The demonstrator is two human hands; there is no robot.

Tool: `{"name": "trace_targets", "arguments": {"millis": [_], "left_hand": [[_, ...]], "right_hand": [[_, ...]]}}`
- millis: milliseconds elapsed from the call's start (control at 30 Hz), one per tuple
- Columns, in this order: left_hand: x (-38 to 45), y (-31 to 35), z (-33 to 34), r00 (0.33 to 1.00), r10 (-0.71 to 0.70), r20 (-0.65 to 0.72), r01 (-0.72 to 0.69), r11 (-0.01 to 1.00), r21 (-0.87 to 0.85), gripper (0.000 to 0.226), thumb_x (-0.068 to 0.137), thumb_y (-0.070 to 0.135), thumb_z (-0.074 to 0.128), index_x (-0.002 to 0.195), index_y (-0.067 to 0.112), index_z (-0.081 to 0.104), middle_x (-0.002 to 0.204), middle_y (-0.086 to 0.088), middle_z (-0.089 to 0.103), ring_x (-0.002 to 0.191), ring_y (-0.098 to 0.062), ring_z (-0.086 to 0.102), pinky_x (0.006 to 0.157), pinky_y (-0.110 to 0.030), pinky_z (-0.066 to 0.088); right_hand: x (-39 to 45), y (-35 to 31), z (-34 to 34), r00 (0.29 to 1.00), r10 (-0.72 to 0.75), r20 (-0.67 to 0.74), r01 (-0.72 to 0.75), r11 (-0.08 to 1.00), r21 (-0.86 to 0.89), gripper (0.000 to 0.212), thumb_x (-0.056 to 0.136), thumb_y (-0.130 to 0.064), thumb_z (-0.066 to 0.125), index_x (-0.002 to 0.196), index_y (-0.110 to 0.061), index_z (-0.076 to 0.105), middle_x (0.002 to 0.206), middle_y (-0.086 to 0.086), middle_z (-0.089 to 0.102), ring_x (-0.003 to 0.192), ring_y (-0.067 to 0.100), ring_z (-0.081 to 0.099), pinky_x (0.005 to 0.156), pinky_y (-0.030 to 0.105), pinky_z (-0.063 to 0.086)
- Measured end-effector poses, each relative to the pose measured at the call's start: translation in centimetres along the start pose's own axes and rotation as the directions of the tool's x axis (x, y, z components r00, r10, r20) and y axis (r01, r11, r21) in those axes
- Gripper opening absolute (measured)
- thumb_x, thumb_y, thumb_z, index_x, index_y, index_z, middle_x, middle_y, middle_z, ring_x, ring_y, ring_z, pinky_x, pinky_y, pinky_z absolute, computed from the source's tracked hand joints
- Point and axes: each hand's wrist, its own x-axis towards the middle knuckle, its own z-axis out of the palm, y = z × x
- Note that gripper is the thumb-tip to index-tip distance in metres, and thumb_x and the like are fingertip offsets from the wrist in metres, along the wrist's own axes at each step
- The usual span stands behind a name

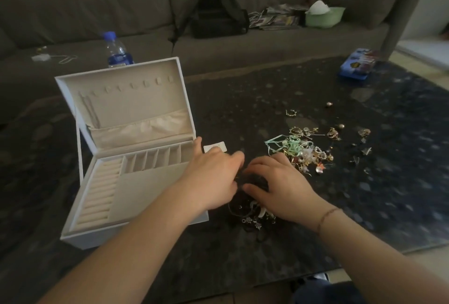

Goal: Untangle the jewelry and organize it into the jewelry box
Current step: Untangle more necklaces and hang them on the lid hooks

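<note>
Step in hand: loosening a dark tangle of chains and cords (251, 209) on the dark stone table (364, 206), judging by both hands meeting over it.
Left hand (213, 175): fingers curled in at the tangle's top; pinching a strand, it seems, though blur hides the contact.
Right hand (279, 184): fingers bent down onto the clump, apparently pinning or gripping it.
Second pile: mixed earrings, pearls and green ribbon (303, 150), just beyond the right hand.
Jewelry box (126, 206): open, left of the hands, compartments unfilled.
Doing it well: hold the clump steady, tease one strand loose at a time, never yank; pendants may snag.
</note>
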Motion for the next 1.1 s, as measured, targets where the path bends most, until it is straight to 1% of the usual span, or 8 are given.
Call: {"name": "trace_targets", "arguments": {"millis": [67, 167, 300, 467, 567, 633, 800, 1100], "left_hand": [[0.3, 0.1, 0.1, 0.999, 0.023, -0.025, -0.024, 1.0, -0.02, 0.02, 0.094, 0.018, 0.05, 0.109, 0.031, 0.054, 0.088, 0.011, 0.059, 0.109, -0.017, 0.056, 0.119, -0.055, 0.009], [0.8, 0.1, -0.1, 0.966, 0.05, -0.253, -0.135, 0.934, -0.331, 0.02, 0.093, 0.015, 0.056, 0.1, 0.032, 0.064, 0.085, 0.014, 0.062, 0.094, -0.01, 0.063, 0.098, -0.033, 0.041], [0.9, 0.9, -2.3, 0.918, -0.056, -0.392, -0.283, 0.6, -0.748, 0.022, 0.091, 0.007, 0.067, 0.098, 0.027, 0.068, 0.083, 0.011, 0.068, 0.078, -0.007, 0.067, 0.078, -0.025, 0.056], [1.2, 1.0, -6.2, 0.896, -0.239, -0.375, -0.372, 0.062, -0.926, 0.019, 0.091, -0.004, 0.062, 0.1, 0.012, 0.066, 0.082, -0.003, 0.07, 0.064, -0.016, 0.064, 0.069, -0.03, 0.057], [1.8, 0.4, -7.8, 0.895, -0.269, -0.356, -0.398, -0.122, -0.909, 0.017, 0.091, -0.002, 0.061, 0.1, 0.012, 0.065, 0.082, -0.003, 0.069, 0.062, -0.015, 0.06, 0.065, -0.031, 0.056], [2.0, 0.2, -8.2, 0.883, -0.283, -0.374, -0.414, -0.095, -0.905, 0.017, 0.091, -0.001, 0.063, 0.098, 0.014, 0.065, 0.082, -0.003, 0.07, 0.058, -0.014, 0.058, 0.061, -0.029, 0.055], [2.4, -0.5, -6.5, 0.838, -0.245, -0.487, -0.358, 0.426, -0.831, 0.018, 0.088, 0.003, 0.071, 0.094, 0.02, 0.069, 0.083, -0.001, 0.071, 0.053, -0.011, 0.054, 0.052, -0.022, 0.048], [2.8, -1.4, 0.4, 0.979, -0.089, -0.181, -0.067, 0.703, -0.708, 0.023, 0.091, 0.013, 0.069, 0.101, 0.033, 0.069, 0.083, 0.011, 0.068, 0.068, 0.004, 0.059, 0.066, -0.012, 0.046]], "right_hand": [[0.0, 0.3, 0.1, 1.0, -0.013, -0.02, 0.012, 1.0, -0.019, 0.031, 0.089, -0.055, 0.055, 0.111, -0.037, 0.066, 0.124, -0.022, 0.052, 0.111, 0.01, 0.037, 0.094, 0.03, 0.043], [0.0, 0.5, -0.2, 0.998, -0.014, -0.055, 0.017, 0.999, 0.051, 0.027, 0.087, -0.048, 0.062, 0.109, -0.033, 0.066, 0.116, -0.021, 0.056, 0.108, 0.009, 0.037, 0.092, 0.026, 0.039], [0.1, 0.6, -1.7, 0.981, 0.004, -0.193, 0.075, 0.914, 0.399, 0.005, 0.09, -0.029, 0.065, 0.085, -0.029, 0.065, 0.089, -0.025, 0.061, 0.095, 0.003, 0.047, 0.081, 0.017, 0.036], [-0.3, 0.9, -4.3, 0.997, 0.07, -0.039, 0.017, 0.283, 0.959, 0.019, 0.093, -0.015, 0.053, 0.081, -0.001, 0.058, 0.107, 0.005, 0.072, 0.094, 0.015, 0.062, 0.08, 0.022, 0.05], [-0.7, 1.2, -5.2, 0.997, 0.079, -0.019, 0.002, 0.201, 0.98, 0.016, 0.086, -0.019, 0.051, 0.074, -0.008, 0.051, 0.11, 0.014, 0.071, 0.104, 0.023, 0.063, 0.088, 0.029, 0.047], [-0.7, 1.7, -5.2, 0.997, 0.079, -0.016, 0.003, 0.16, 0.987, 0.018, 0.087, -0.021, 0.056, 0.075, -0.009, 0.051, 0.106, 0.016, 0.071, 0.102, 0.028, 0.064, 0.092, 0.037, 0.047], [-0.5, 2.4, -5.9, 0.987, 0.132, -0.089, 0.091, -0.01, 0.996, 0.016, 0.087, -0.025, 0.058, 0.081, -0.011, 0.055, 0.072, 0.013, 0.06, 0.07, 0.029, 0.059, 0.077, 0.043, 0.052], [-2.1, 4.3, -10.6, 0.93, 0.268, -0.254, 0.309, -0.193, 0.931, 0.029, 0.09, -0.039, 0.043, 0.067, -0.024, 0.052, 0.057, -0.009, 0.025, 0.049, 0.009, 0.024, 0.048, 0.02, 0.034]]}}
